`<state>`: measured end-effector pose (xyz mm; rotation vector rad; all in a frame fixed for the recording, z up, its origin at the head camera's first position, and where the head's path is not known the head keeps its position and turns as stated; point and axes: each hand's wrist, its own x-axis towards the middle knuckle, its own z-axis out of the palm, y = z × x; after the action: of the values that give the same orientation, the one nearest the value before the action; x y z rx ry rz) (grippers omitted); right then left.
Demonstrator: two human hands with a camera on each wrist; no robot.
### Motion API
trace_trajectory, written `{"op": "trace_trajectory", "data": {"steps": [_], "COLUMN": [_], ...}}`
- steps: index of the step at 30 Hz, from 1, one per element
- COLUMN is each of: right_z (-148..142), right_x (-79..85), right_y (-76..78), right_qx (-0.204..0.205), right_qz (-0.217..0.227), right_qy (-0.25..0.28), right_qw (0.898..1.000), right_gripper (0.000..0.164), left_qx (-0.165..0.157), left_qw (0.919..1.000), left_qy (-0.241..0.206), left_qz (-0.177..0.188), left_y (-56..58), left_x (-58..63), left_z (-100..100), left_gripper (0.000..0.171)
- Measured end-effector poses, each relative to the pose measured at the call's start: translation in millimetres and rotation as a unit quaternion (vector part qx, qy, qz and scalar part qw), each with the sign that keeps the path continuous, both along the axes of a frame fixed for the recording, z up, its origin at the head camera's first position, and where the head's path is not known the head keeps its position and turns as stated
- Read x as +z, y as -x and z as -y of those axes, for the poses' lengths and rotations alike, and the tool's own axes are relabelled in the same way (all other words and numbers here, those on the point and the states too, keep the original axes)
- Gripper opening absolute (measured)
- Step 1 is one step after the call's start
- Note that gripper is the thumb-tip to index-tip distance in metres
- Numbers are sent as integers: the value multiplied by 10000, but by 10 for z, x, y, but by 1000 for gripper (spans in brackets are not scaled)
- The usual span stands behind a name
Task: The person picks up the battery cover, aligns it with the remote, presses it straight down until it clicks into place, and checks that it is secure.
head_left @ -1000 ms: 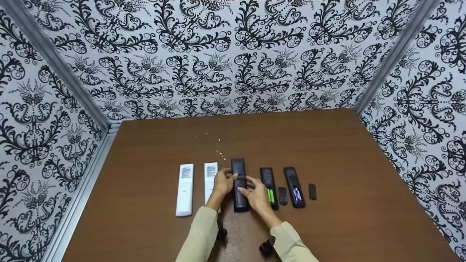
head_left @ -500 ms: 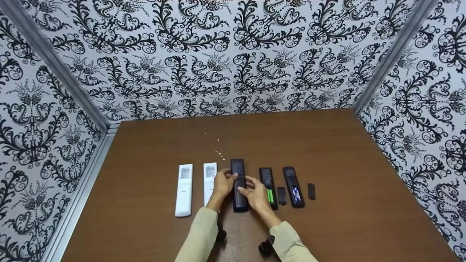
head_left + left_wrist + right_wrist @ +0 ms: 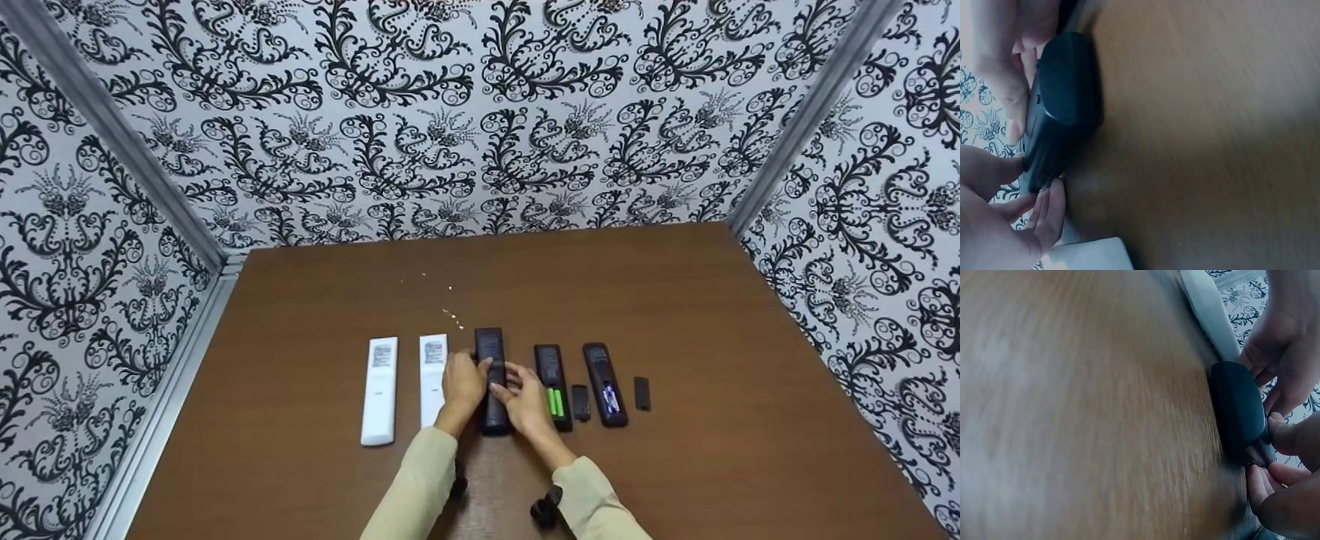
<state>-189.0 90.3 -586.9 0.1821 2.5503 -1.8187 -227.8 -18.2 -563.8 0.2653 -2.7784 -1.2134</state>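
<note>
A black remote control (image 3: 491, 405) lies back side up in the middle of the row, between both hands. My left hand (image 3: 463, 384) grips its left edge, thumb on the back near the middle. From the right, my right hand (image 3: 527, 401) holds the opposite edge, its thumb resting on the back by the battery cover. In the left wrist view the remote's rounded end (image 3: 1067, 79) faces the camera, and fingers of the left hand (image 3: 994, 219) pinch its side. The right wrist view shows the right hand's fingers (image 3: 1278, 433) on the near edge.
Two white remotes (image 3: 380, 394) (image 3: 433, 382) lie to the left. Rightward are two black remotes, one with green batteries (image 3: 555, 403) and one with purple-white batteries (image 3: 611, 400), each beside a loose battery cover (image 3: 581, 403) (image 3: 642, 394). Small pale crumbs (image 3: 454, 318) dot the brown table (image 3: 315, 300).
My left hand has turned a little and shifted slightly right, its knuckles higher over the black remote's edge. The right hand and the remote have barely moved.
</note>
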Motion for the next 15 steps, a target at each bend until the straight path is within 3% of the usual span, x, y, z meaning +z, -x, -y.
{"op": "trace_trajectory", "data": {"steps": [11, 15], "right_z": [3, 12], "right_x": [-17, -10], "right_y": [6, 8], "right_qx": [-64, -117], "right_qz": [-86, -147], "right_qy": [-307, -239], "right_qw": [9995, 9995], "right_gripper": [45, 44], "left_qx": [4, 95], "left_qw": [9992, 9994], "left_qy": [197, 213], "left_qz": [-341, -251], "left_y": [-43, -32], "left_x": [-58, -48], "left_z": [-6, -16], "left_gripper": [28, 27]}}
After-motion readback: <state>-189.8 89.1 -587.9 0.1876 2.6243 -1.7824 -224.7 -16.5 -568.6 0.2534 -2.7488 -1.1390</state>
